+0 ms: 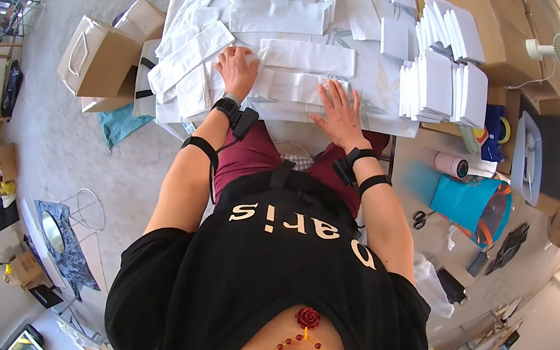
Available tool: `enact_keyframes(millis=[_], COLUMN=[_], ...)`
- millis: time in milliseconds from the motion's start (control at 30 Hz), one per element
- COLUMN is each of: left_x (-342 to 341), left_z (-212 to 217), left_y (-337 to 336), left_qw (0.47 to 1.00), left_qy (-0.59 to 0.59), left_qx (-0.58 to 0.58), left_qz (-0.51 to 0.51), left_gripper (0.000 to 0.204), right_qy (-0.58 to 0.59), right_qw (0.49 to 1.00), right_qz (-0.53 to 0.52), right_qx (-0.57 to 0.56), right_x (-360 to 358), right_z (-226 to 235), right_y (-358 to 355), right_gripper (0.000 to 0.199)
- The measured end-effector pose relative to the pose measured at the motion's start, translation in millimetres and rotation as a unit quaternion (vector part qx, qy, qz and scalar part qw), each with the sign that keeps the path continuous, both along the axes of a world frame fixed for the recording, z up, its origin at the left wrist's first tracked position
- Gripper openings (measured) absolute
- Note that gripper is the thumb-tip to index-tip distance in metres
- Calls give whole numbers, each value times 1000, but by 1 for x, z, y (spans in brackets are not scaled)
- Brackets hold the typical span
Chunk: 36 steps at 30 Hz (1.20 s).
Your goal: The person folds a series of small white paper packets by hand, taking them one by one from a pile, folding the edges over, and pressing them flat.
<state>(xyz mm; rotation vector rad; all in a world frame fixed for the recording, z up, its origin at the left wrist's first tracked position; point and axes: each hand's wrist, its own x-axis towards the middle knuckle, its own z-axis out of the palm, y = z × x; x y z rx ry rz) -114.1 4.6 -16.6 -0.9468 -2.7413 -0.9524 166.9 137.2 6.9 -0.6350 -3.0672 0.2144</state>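
A long white folded strip of thin material (pixel 299 88) lies across the near side of the table in front of me. My left hand (pixel 237 74) rests at its left end, fingers somewhat bent and apart, beside a loose pile of white strips (pixel 192 58). On the strip's right end lies my right hand (pixel 341 113), flat with the fingers spread. Just beyond, another white strip (pixel 307 57) lies parallel to it. Whether the pieces are cloth or film I cannot tell.
Farther back is a stack of white flat pieces (pixel 276 17). Folded white stacks (pixel 433 86) stand at the table's right side. Cardboard boxes flank the table, one at left (pixel 97 58). A small fan (pixel 556 52), a pink cylinder (pixel 451 165) and scissors (pixel 421 219) are at right.
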Motion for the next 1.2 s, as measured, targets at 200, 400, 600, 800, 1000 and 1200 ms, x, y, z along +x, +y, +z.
enact_keyframes(millis=[200,400,600,800,1000,1200], left_x=[-6,3,57,83,95,95], left_z=[6,33,95,102,74,32], left_y=[0,-7,0,7,-16,-34], left_qw=[998,989,975,962,982,995], left_qy=[-26,-73,-9,1,-40,-79], left_qx=[-41,114,176,209,143,49], left_qz=[-30,-59,-134,-174,-120,-38], left_gripper=[16,12,32,59,105,102], right_qy=[-3,120,265,269,316,323], right_qw=[1000,993,839,742,714,695], right_qz=[5,0,-176,-278,-268,-244], right_qx=[13,-21,-441,-548,-565,-594], right_x=[-1,-21,-89,-117,-104,-80], right_z=[2,29,77,75,84,98], right_y=[0,-11,-28,-16,-4,15], right_gripper=[81,69,58,42,17,19])
